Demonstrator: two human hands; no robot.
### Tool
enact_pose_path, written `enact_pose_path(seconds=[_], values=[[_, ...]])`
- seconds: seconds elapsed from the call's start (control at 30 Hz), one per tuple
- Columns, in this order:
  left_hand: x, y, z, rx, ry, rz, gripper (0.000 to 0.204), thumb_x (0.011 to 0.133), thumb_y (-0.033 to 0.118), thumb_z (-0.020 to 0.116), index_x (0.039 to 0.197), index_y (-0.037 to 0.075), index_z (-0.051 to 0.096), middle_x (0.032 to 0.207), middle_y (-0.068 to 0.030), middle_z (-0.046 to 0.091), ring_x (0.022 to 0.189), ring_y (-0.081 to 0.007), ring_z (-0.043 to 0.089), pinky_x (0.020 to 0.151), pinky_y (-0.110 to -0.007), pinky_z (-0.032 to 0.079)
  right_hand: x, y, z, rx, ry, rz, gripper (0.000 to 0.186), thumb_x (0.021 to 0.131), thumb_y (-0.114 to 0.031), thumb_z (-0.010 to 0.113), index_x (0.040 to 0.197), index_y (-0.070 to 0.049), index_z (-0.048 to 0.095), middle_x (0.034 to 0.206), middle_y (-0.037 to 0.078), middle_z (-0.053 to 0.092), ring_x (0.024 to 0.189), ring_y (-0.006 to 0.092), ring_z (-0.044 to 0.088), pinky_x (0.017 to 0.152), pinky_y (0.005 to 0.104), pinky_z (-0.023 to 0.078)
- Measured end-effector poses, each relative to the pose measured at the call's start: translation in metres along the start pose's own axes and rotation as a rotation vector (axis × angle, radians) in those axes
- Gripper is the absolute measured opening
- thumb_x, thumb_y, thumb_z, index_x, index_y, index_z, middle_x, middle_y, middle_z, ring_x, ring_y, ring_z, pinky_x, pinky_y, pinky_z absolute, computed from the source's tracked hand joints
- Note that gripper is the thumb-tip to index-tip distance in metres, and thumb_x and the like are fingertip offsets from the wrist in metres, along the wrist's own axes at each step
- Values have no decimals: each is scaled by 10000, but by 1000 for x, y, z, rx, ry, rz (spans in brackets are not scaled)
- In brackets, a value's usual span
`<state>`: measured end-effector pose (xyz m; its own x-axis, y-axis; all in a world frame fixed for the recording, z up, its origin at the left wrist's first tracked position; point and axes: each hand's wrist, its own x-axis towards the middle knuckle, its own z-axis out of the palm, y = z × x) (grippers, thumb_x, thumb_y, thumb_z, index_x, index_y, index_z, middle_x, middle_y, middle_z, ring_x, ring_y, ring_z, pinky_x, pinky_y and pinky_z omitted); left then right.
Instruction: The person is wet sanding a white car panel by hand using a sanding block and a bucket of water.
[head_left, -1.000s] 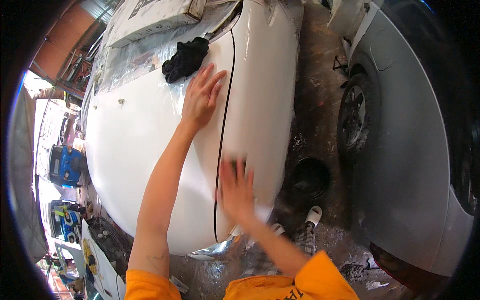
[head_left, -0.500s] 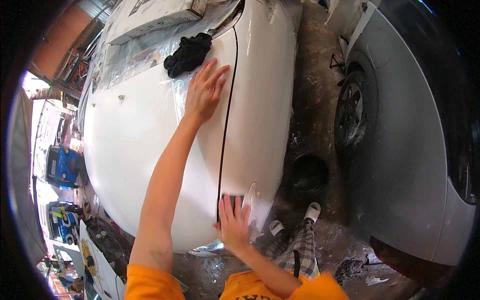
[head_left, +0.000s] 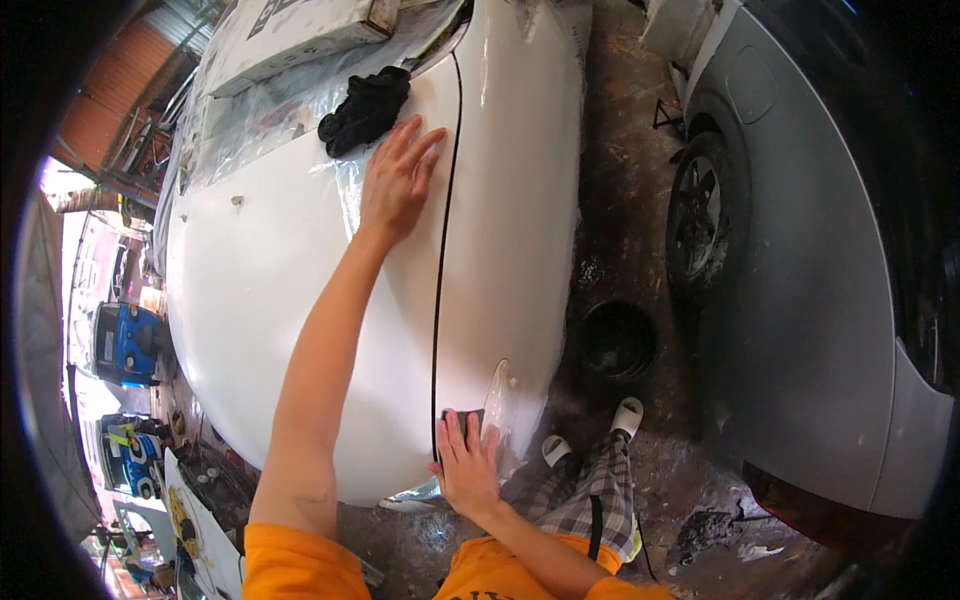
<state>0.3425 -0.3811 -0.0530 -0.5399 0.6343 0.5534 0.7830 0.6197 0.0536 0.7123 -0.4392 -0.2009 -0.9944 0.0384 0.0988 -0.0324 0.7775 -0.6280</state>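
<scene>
right hand (head_left: 468, 476) slid dark pad (head_left: 463, 414) along white fender (head_left: 510, 260)

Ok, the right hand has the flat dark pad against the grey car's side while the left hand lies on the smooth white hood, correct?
Not the grey car: the head view shows the right hand with the flat dark pad against the white car's side panel, just right of the thin black gap. The left hand does lie on the smooth white hood.

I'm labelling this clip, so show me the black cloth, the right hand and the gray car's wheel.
Black cloth (head_left: 364, 112), head view: crumpled middle.
Right hand (head_left: 469, 474), head view: its back.
Wheel (head_left: 699, 208), head view: spoked center.
</scene>
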Motion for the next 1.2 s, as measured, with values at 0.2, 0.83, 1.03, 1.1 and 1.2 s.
enact_pose_path(seconds=[0.2,0.83,1.03,1.1,1.2], values=[[3,0,9,-6,-21,62,410,977,256,585,1384,207,598,1526,-157,460,1405,-379,413,1158,-452,331,219,132,-79,445,517,194,772,1001,-361,516,1607,-56,147,1684,169,70,1533,421,114,1202,622,138],[-22,-26,-11,167,-265,-7,618,940,644,500,1493,370,459,1647,-141,243,1486,-457,235,1215,-555,135,43,37,-4,299,162,54,653,992,-227,493,1589,-76,273,1658,178,211,1536,325,200,1209,589,148],[-16,-19,5,143,-151,21,597,932,659,503,1467,395,486,1622,-147,302,1476,-425,275,1219,-524,164,142,71,-55,18,258,1,859,927,-418,579,1600,-51,192,1666,161,191,1548,309,162,1202,634,107],[-13,-12,11,136,-107,31,590,929,666,502,1458,404,493,1616,-138,319,1470,-411,293,1219,-511,174,156,81,-75,-94,267,-17,840,944,-414,558,1603,-56,179,1669,153,184,1543,323,175,1200,643,106],[-28,-27,2,210,-90,39,594,924,679,505,1451,405,503,1616,-127,323,1469,-383,306,1218,-502,184,102,55,-30,-94,19,-92,751,968,-346,521,1609,-109,209,1689,114,126,1555,332,108,1195,655,115]])
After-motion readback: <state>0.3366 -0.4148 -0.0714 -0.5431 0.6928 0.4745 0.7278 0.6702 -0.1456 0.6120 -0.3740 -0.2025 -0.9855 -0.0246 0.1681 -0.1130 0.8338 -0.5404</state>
